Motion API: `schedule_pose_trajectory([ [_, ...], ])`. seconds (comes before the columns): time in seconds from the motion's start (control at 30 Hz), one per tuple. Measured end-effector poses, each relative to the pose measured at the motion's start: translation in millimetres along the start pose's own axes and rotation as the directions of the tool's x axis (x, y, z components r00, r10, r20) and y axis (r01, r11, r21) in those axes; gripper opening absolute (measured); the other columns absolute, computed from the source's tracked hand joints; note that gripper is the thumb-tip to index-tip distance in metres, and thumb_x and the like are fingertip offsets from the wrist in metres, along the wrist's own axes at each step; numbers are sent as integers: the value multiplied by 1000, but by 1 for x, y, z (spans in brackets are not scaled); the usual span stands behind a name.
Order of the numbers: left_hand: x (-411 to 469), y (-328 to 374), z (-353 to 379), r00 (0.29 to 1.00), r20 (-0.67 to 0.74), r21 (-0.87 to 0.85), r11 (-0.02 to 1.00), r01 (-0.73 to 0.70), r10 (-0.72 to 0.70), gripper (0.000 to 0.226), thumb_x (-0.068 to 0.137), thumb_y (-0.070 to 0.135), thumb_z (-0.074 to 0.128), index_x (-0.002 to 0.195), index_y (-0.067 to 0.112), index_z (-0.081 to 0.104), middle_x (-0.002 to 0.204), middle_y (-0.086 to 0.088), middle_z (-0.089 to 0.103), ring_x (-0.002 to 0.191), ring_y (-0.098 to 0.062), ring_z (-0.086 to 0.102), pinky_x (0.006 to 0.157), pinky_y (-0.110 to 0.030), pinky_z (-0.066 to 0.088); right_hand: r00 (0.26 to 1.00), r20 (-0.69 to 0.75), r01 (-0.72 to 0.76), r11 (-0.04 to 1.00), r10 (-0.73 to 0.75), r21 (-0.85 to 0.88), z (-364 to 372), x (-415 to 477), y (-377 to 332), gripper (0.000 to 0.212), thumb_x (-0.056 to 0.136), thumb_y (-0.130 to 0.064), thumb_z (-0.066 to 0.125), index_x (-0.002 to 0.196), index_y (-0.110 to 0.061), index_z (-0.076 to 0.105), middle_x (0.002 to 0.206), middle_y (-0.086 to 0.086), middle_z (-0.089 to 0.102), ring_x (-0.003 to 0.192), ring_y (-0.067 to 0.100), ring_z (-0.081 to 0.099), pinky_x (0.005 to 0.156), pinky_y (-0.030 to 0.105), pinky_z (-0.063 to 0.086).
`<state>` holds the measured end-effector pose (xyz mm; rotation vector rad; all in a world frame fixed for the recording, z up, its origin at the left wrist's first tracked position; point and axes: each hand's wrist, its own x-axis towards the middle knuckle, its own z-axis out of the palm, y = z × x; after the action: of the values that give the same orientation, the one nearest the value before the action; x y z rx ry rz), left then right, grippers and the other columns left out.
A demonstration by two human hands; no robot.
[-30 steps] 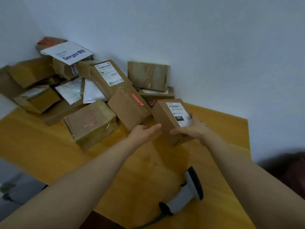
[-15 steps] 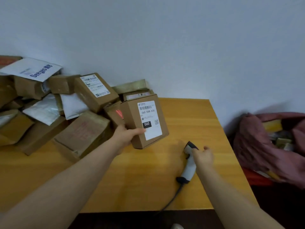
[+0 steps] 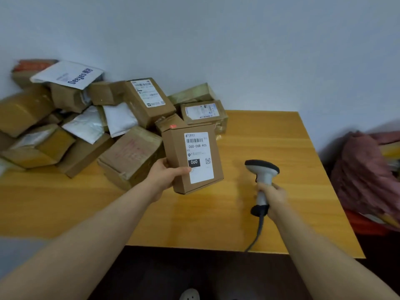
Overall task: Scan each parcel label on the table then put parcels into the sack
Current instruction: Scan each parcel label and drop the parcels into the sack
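Fingers [image 3: 184, 169] of my left hand [image 3: 166, 176] are clamped on a small brown cardboard parcel [image 3: 179, 152]. They curl round its lower left edge, with the thumb lying across the front and touching the bottom corner of the white shipping label [image 3: 200, 158]. I hold the parcel clear of the desk [image 3: 270, 137], upright with a slight tilt and the label facing me. On it I can read a barcode at the top, "060-06B-A05" beneath, and a black block marked "060".

My right hand [image 3: 273, 198] has its fingers [image 3: 263, 188] wrapped tight round the grey handle of a handheld barcode scanner [image 3: 263, 169]. It is lifted off the desk with its dark head uppermost. It sits to the right of the parcel, not touching it. A dark cable [image 3: 258, 230] drops from the base of the handle and runs over the near edge of the desk.

Behind the parcel, a heap of parcels [image 3: 86, 135] fills the back left of the desk against the wall. It is mostly brown boxes and a few white mailers, one of them printed "Deeyeo" [image 3: 69, 74].

Off the desk's right edge sits a dull red sack [image 3: 368, 169]. Yellowish packages show in its mouth, too blurred to make out.
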<state>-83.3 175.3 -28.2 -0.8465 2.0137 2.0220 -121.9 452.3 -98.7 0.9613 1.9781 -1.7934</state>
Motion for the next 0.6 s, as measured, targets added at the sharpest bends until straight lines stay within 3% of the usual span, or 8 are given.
schedule_pose_trajectory([
  [0.1, -15, 12, -8, 1000, -29, 22, 1000, 5, -4, 74, 74, 10, 80, 136, 7, 39, 117, -3, 59, 106, -24, 60, 91, -39, 50, 960, 253, 70, 976, -123, 208, 13, -42, -27, 23, 84, 8, 59, 102, -5, 55, 83, 15, 59, 57, 24, 54, 52, 34, 47],
  [0.17, -25, 23, -15, 999, -47, 41, 999, -17, 19, 75, 73, 12, 82, 135, 6, 41, 115, -5, 60, 107, -26, 60, 96, -42, 49, 904, 375, 113, 960, -207, 256, 23, -69, -43, 20, 86, 7, 56, 104, -3, 53, 84, 15, 63, 50, 19, 51, 47, 29, 45],
  [0.27, -36, 36, -24, 994, -81, 64, 995, -72, 77, 96, 57, 29, 91, 135, 5, 42, 126, -9, 59, 107, -24, 61, 95, -41, 51, 822, 496, 153, 948, -279, 279, 34, -103, -64, 22, 87, -1, 60, 108, 0, 53, 75, 11, 65, 49, 17, 51, 46, 27, 45],
  [0.37, -49, 43, -29, 990, -107, 84, 993, -84, 93, 70, 77, 10, 78, 136, 2, 42, 121, -8, 56, 81, -10, 57, 61, -15, 50, 737, 618, 143, 957, -274, 254, 35, -131, -77, 28, 88, 0, 61, 115, 1, 55, 72, 11, 65, 60, 20, 63, 53, 29, 54],
  [0.43, -59, 46, -28, 987, -113, 73, 992, -102, 110, 61, 82, 0, 71, 136, -2, 41, 115, -10, 55, 72, -7, 51, 44, -10, 43, 708, 659, 151, 966, -254, 210, 34, -144, -82, 31, 86, 1, 62, 116, 0, 55, 70, 10, 63, 60, 21, 62, 52, 30, 53],
  [0.5, -64, 47, -30, 985, -129, 84, 991, -107, 117, 61, 82, -3, 70, 136, -2, 41, 122, -13, 56, 79, -14, 52, 46, -13, 43, 691, 676, 175, 967, -256, 187, 34, -154, -84, 26, 83, 0, 62, 108, -5, 57, 65, 7, 56, 52, 19, 52, 48, 28, 45],
  [0.6, -65, 50, -36, 977, -186, 113, 990, -88, 108, 65, 78, 1, 75, 134, -1, 43, 130, -17, 56, 97, -22, 57, 71, -24, 49, 693, 665, 227, 960, -278, 165, 34, -166, -85, 13, 82, -7, 68, 91, -8, 58, 58, 4, 49, 45, 15, 40, 43, 24, 36],
])
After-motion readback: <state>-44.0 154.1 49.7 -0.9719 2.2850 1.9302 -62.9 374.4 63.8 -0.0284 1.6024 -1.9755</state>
